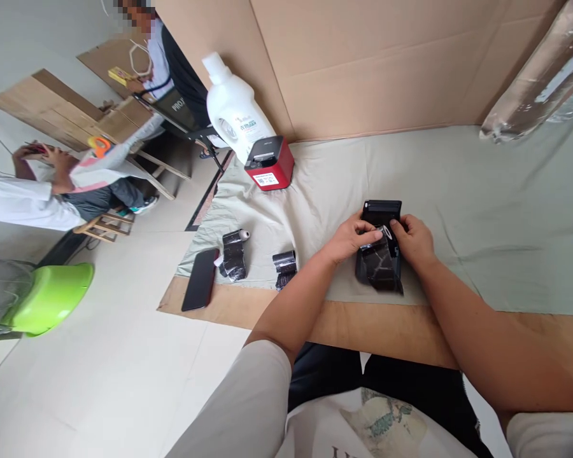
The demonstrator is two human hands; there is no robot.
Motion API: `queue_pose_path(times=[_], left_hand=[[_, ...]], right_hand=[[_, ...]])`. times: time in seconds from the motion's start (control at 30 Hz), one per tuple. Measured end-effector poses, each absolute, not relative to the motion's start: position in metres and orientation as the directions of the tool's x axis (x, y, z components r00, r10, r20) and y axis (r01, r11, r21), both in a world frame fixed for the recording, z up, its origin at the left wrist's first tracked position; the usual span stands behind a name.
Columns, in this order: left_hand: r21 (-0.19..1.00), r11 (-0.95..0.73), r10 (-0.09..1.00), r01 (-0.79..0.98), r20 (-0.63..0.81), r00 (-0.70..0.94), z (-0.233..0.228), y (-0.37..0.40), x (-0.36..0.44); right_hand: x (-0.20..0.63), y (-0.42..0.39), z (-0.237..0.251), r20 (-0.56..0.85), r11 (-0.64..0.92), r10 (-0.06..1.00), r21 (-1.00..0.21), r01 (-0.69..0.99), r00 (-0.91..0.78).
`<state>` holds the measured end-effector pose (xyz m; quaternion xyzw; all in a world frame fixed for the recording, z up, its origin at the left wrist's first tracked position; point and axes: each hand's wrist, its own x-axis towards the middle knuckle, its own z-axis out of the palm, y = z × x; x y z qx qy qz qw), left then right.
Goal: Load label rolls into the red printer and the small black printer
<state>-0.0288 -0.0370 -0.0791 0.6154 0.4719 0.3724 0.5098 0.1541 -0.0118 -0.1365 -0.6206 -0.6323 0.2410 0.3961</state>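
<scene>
A black handheld device point(382, 208), perhaps a small receipt printer or card terminal, is between my hands near the table's front edge. My right hand point(414, 240) grips its right side, with the thumb on top. My left hand point(356, 238) is closed, its thumb and fingers pinching a shiny black wrapped roll point(381, 257) whose white end ring shows. The loose black film trails over the device's lower part and hides much of it. To the left lie two more pieces of black wrapping, one with a small white roll point(244, 235) at its top and one curled point(284, 262).
A dark phone point(199, 280) lies at the table's left corner. Behind stand a red and black box-shaped device point(270, 166) and a white jug point(239, 111), against a cardboard wall point(372, 70). Plastic-wrapped rolls point(530, 89) lean at right. Two other people sit at far left, near a green basin point(57, 296).
</scene>
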Motion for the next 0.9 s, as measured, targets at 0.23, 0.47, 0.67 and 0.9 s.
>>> queue_pose_path(times=[0.23, 0.47, 0.67, 0.9], left_hand=[[0.997, 0.023, 0.969, 0.079, -0.041, 0.243, -0.064, -0.039, -0.043], [0.987, 0.004, 0.955, 0.158, -0.05, 0.294, -0.066, -0.039, -0.042], [0.892, -0.161, 0.929, 0.423, -0.007, 0.37, -0.054, -0.039, -0.049], [0.858, -0.284, 0.906, 0.428, 0.095, 0.412, -0.046, -0.046, -0.043]], right_hand=[[0.155, -0.031, -0.111, 0.51, 0.389, 0.848, -0.782, 0.487, 0.143], [0.149, -0.048, -0.086, 0.575, 0.697, 0.717, -0.579, 0.422, -0.395], [0.148, -0.046, -0.092, 0.536, 0.636, 0.771, -0.62, 0.459, -0.344], [0.146, -0.046, -0.095, 0.539, 0.603, 0.795, -0.658, 0.45, -0.278]])
